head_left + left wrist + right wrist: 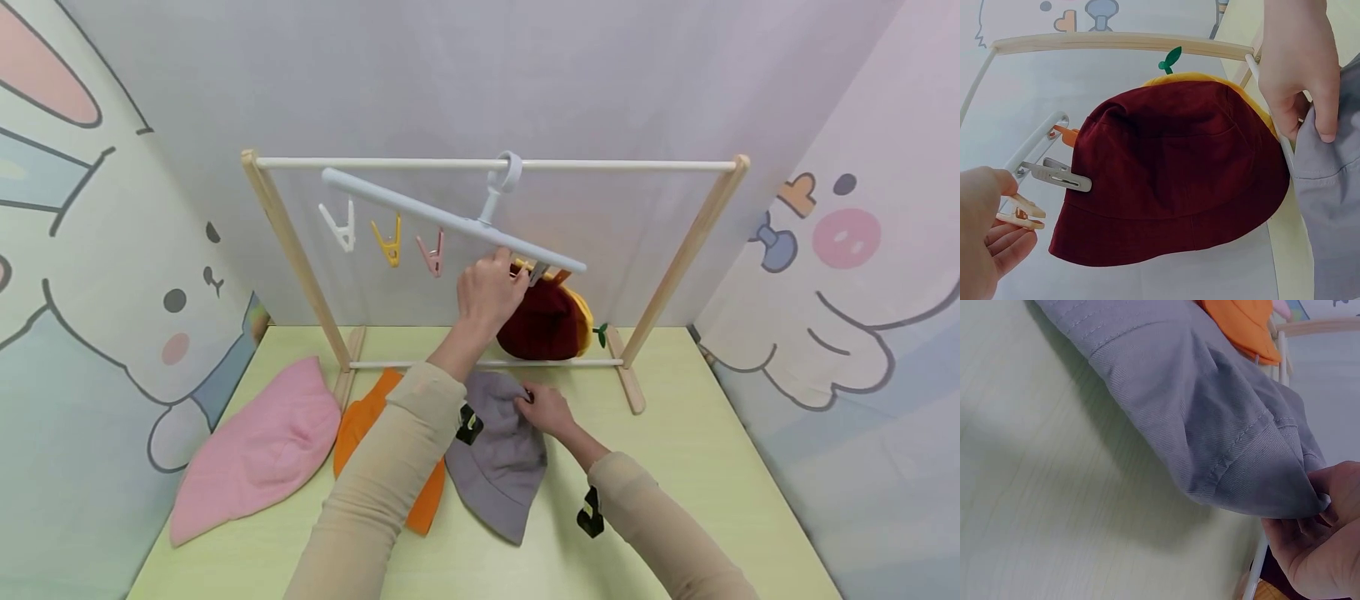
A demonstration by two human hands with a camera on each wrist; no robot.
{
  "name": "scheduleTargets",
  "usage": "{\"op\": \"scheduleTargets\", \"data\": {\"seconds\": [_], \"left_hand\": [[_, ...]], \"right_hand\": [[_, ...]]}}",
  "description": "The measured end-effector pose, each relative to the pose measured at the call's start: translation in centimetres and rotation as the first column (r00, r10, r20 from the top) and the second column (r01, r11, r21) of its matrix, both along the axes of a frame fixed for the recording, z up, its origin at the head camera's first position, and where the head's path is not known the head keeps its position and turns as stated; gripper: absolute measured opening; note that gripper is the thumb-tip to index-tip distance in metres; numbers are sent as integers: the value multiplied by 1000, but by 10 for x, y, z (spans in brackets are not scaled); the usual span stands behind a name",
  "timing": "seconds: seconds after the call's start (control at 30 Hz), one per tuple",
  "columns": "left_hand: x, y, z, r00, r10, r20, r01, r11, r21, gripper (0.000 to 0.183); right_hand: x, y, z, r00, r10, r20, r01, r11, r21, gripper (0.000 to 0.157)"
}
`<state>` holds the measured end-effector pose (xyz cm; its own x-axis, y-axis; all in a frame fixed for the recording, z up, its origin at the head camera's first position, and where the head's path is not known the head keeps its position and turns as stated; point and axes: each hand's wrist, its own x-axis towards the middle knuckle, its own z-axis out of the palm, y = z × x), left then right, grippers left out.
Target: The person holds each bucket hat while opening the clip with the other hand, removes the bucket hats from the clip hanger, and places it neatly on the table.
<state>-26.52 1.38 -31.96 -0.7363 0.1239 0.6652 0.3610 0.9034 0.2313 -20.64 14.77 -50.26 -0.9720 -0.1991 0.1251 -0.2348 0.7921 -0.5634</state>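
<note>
My left hand [489, 287] is up at the right half of a pale blue clip hanger [405, 200], pinching a cream clothespin [1022, 212] between thumb and fingers. Beside it, a grey clothespin [1063, 177] grips the brim of a dark red bucket hat [1172, 169]. A yellow hat [582, 321] with a green sprout hangs behind that one, near an orange clothespin [561, 277]. Lower down, my right hand [549, 410] pinches the edge of a grey bucket hat [498, 467], whose far end is raised in the right wrist view.
A wooden rack [300, 258] with a white top rod [390, 164] carries the tilted hanger. White [341, 227], yellow [389, 243] and pink [432, 254] clothespins dangle on its left. An orange hat [367, 417] and a pink bucket hat [262, 454] lie on the table.
</note>
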Motion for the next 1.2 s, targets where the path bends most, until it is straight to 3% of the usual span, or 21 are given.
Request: {"op": "scheduleTargets", "data": {"seconds": [0.3, 0.63, 1.03, 1.2], "left_hand": [[-1, 0, 0, 1000, 2, 2, -2, 1000, 4, 23], [0, -1, 1, 1000, -6, 6, 6, 1000, -4, 23], [0, -1, -1, 1000, -3, -21, 3, 1000, 4, 23], [-1, 0, -2, 999, -10, -31, 10, 1000, 7, 23]], "right_hand": [[-4, 6, -10, 997, -72, 39, 69, 993, 91, 11], [-5, 13, -17, 990, -124, 73, 120, 991, 63, 15], [-5, 13, -26, 990, -138, 11, 137, 988, 77, 12], [-5, 16, -26, 988, -148, 31, 146, 988, 58, 14]]}}
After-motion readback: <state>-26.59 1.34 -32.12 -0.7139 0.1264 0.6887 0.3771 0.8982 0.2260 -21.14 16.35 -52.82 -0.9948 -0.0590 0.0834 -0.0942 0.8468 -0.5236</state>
